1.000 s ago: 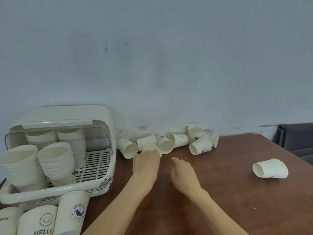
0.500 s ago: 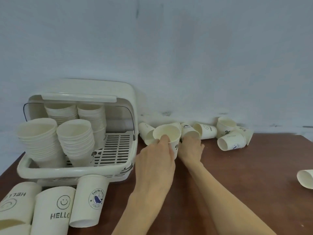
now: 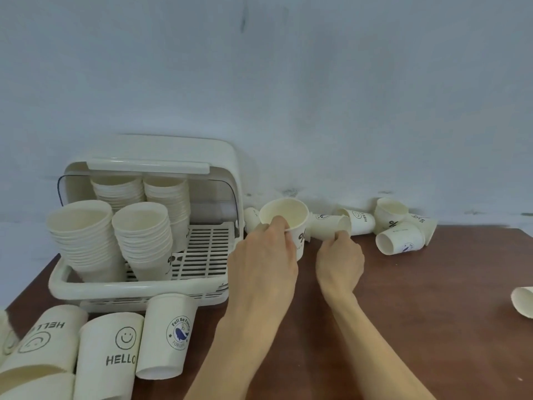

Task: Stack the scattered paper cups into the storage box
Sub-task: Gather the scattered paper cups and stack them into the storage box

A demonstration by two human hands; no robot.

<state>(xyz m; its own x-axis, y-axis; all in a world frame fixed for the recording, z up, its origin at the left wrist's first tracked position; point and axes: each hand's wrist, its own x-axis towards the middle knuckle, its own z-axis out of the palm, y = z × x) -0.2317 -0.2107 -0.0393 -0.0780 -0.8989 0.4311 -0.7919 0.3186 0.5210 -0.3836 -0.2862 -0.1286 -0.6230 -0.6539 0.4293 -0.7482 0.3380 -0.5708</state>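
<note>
Far left, front edge of the brown table (image 3: 403,313): tall cups, upside down or tipped. You can make out four: a partly cut-off one at the frame edge (image 3: 5,339), a tilted "HELLO" cup (image 3: 46,342), a smiley "HELLO" cup (image 3: 111,350), and a whale-logo cup (image 3: 168,336) standing inverted, just in front of the storage box.

Storage box (image 3: 138,287): cream plastic, lid flipped up, slatted floor. It holds four stacks of nested cups, mouths up: front-left stack (image 3: 83,238) and front-right stack (image 3: 144,238) both lean toward you; back-left stack (image 3: 118,189) and back-right stack (image 3: 170,194) sit under the lid. The right part of the slatted floor is bare.

Your left hand (image 3: 262,267) grips one upright paper cup (image 3: 288,223) at the rim, thumb inside, just right of the box; whether it rests on the table is hidden by the hand. One cup (image 3: 251,219) lies partly hidden behind it.

Your right hand (image 3: 339,261) has its fingers curled on the rim of a cup lying on its side (image 3: 328,226), beside the held one.

Further right along the wall: a smiley cup on its side (image 3: 359,220), then a cluster of three touching cups: one upright-ish (image 3: 390,215), one on its side in front (image 3: 399,241), one behind (image 3: 424,226).

Far right edge: one lone cup (image 3: 523,304), cut off, well apart from the rest.
</note>
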